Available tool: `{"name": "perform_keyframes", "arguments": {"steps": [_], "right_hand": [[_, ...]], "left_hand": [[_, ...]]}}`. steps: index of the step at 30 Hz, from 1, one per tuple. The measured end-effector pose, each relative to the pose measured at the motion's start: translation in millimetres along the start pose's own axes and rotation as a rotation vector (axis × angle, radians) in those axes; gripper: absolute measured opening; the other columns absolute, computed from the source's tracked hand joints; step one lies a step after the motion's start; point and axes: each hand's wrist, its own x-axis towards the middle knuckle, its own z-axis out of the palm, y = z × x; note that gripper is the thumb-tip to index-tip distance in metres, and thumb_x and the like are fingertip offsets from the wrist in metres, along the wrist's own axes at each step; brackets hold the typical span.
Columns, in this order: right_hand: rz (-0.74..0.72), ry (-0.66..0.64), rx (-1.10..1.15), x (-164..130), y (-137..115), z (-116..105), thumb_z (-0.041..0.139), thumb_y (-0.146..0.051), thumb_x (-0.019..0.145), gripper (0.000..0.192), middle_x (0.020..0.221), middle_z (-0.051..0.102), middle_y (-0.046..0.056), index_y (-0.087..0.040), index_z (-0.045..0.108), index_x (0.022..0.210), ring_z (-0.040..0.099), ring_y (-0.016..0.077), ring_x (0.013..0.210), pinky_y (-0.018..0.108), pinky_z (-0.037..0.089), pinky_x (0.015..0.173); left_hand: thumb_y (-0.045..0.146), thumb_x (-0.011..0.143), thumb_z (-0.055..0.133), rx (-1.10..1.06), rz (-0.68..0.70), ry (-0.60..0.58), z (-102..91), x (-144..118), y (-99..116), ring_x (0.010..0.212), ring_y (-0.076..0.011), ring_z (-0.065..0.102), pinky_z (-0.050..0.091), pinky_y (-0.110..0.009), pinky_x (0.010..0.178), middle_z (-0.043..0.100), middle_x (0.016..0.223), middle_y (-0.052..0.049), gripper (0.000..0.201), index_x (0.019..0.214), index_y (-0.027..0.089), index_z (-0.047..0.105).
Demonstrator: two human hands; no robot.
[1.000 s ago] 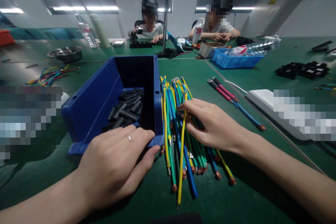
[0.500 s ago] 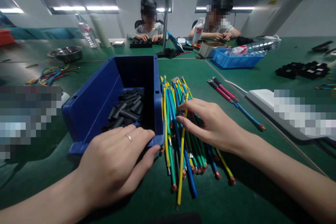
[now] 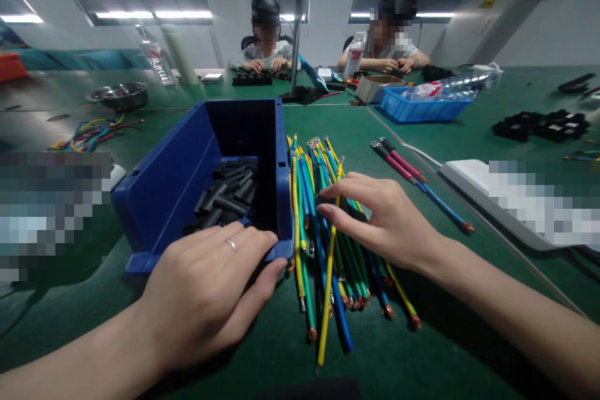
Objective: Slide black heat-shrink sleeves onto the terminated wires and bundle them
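Note:
My left hand (image 3: 206, 300) lies over the front rim of a blue bin (image 3: 154, 194), fingers on the inside, thumb along the outer corner. The bin holds several short black tubes (image 3: 225, 197). Right beside the bin lies a bundle of several green, blue and yellow wires (image 3: 307, 200) with bare copper ends. My right hand (image 3: 389, 225) rests on top of this bundle and pinches one yellow wire (image 3: 325, 300) between thumb and forefinger; the wire's far end is raised slightly above the others.
Red and blue wires (image 3: 407, 172) lie apart to the right, beside a white slab (image 3: 469, 175). Farther back are a blue tray (image 3: 422, 109), black parts (image 3: 539, 125), a metal bowl (image 3: 117, 95) and loose wires (image 3: 89, 134). Two people sit working across the table.
My right hand has closed its thumb and forefinger on the yellow wire and lifted it a little, shifting it slightly right. My left hand has stayed on the bin.

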Motion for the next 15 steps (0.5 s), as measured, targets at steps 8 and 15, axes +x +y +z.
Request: {"name": "perform_keyframes", "arguments": {"steps": [8,15], "right_hand": [[-0.053,0.05,-0.037,1.0,2.6,0.8,0.049,-0.028,0.098,0.028,0.071,0.065,0.003,-0.015,0.068,0.081,0.057,0.0128,0.066,0.027,0.038,0.063],[0.024,0.055,0.074,-0.1,0.7,1.4,0.058,-0.024,0.093,0.015,0.083,0.073,0.003,-0.017,0.07,0.089,0.065,0.0144,0.075,0.027,0.045,0.068]], "left_hand": [[0.025,0.1,0.043,0.012,0.001,-0.011,-0.9,-0.3,0.3,0.067,-0.0199,0.068,0.05,-0.032,0.06,0.07,0.08,-0.004,0.015,0.1,0.017,0.055],[0.026,0.1,0.044,0.006,0.001,0.001,1.9,-1.3,-0.3,0.07,-0.0202,0.068,0.051,-0.033,0.064,0.071,0.083,-0.004,0.015,0.103,0.016,0.056]]}}
